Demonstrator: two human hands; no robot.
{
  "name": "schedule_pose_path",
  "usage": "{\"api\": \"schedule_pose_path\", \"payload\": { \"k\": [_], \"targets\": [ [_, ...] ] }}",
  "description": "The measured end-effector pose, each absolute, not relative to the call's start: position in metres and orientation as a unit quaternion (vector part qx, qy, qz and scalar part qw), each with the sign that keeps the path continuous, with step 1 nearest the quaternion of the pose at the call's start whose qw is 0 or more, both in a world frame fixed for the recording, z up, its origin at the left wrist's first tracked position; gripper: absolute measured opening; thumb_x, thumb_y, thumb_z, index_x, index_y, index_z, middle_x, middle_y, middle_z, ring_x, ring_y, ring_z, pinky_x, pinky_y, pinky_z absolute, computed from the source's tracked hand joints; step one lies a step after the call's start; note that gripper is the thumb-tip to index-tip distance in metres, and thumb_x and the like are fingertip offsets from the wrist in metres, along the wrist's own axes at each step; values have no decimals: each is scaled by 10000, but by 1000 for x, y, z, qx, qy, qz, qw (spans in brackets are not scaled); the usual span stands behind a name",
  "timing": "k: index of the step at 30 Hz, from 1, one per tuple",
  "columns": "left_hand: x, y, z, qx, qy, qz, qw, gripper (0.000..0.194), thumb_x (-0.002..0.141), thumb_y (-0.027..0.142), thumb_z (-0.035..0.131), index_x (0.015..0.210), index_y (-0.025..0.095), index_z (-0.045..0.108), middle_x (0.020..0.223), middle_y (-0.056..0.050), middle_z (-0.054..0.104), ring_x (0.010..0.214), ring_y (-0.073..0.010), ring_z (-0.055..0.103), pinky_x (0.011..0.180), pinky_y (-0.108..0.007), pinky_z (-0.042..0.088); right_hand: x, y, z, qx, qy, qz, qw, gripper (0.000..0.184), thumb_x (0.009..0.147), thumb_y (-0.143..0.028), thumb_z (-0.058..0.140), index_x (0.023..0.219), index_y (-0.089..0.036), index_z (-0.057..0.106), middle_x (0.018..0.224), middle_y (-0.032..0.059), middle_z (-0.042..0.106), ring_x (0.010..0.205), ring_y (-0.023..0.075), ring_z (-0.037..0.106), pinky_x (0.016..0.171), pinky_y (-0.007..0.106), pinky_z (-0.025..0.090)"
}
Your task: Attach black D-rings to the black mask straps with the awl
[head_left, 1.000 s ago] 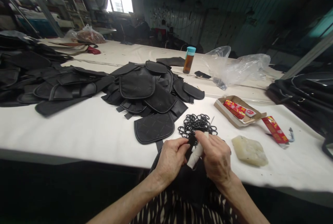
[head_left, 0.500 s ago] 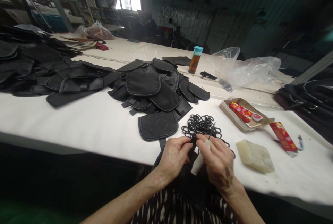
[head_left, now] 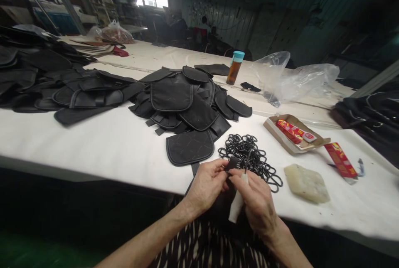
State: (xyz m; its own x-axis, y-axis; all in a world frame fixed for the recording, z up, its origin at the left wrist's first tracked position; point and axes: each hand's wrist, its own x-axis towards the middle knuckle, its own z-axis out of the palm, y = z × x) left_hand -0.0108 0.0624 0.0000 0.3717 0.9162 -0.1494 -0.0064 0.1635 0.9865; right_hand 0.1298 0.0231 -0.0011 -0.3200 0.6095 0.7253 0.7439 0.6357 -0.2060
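My left hand (head_left: 207,185) is closed, pinching a black strap (head_left: 232,163) whose end stands up between the two hands. A dark ring seems to sit at the strap beside the fingertips, partly hidden. Held in my right hand (head_left: 258,199) is a tool with a white handle (head_left: 237,209) and a thin dark shaft pointing up and away. The right thumb and forefinger meet the strap close to the left fingertips. Just beyond the hands lies a heap of black metal rings (head_left: 249,149). Black material below the strap hangs over my lap, mostly hidden.
Black flap pieces (head_left: 171,95) are piled across the table, one flap (head_left: 190,147) close by my left hand. On the right are a cardboard tray (head_left: 280,141) with red boxes, another red box (head_left: 340,160) and a yellowish block (head_left: 307,183). A bottle (head_left: 235,68) stands farther back.
My right hand has drawn slightly back and down toward me, uncovering more rings on the right. More of the strap's end shows above the fingers.
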Motion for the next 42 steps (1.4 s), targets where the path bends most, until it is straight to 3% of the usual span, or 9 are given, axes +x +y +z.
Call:
{"api": "schedule_pose_path", "payload": {
  "k": [6,10,13,19,22,26,30,34,42],
  "targets": [
    [-7,61,5,533,440,377,617,115,735,166,498,802,156,590,620,25,571,485,-98,538,502,-221,462,128,24,-8,-576,-668,-1,471,167,832,-155,565,994,-177,533,801,37,632,633,150,609,568,250,489],
    [-6,61,2,548,440,383,599,106,749,166,488,820,169,567,642,30,570,492,-98,549,501,-222,465,118,25,0,-642,-538,237,492,125,782,-241,605,854,-220,506,673,-54,554,512,102,495,476,199,414],
    [-9,59,1,555,441,382,592,72,765,177,489,832,189,510,614,47,536,500,-113,561,489,-225,461,114,26,5,-638,-512,278,503,127,759,-229,603,800,-225,483,661,-67,522,523,97,455,492,198,389],
    [-25,42,24,559,497,400,530,104,781,275,580,820,206,513,563,66,491,465,-77,488,447,-169,387,120,32,16,-625,-516,263,523,155,749,-235,631,791,-225,483,699,-64,532,573,98,472,543,203,400],
    [-34,37,33,483,468,316,669,300,793,439,559,660,176,505,512,41,503,354,-54,403,342,-163,290,121,36,26,-605,-535,232,542,162,752,-235,649,804,-225,496,743,-50,572,604,103,506,560,205,419],
    [-41,43,33,253,390,205,861,489,812,551,474,752,93,631,700,-104,669,505,-146,614,477,-247,474,113,27,30,-540,-597,203,558,146,787,-166,619,850,-236,507,815,-21,614,698,123,582,596,211,465],
    [-41,45,34,149,382,252,876,398,861,382,464,726,63,661,690,-112,683,628,-186,661,682,-322,520,106,5,21,-425,-707,179,536,228,820,-46,509,939,-240,510,897,15,623,831,142,603,691,244,505],
    [-37,41,34,141,418,298,847,245,819,204,521,684,68,673,619,-67,660,524,-120,597,566,-239,492,101,-8,23,-355,-800,88,476,230,819,4,423,887,-181,542,828,69,632,791,171,608,685,285,513],
    [-26,28,22,233,445,387,773,190,763,235,600,687,84,685,624,-71,665,612,-134,606,629,-220,473,101,-14,15,-352,-813,25,463,211,820,14,437,871,-161,543,795,81,663,737,172,623,720,323,525]
  ]
}}
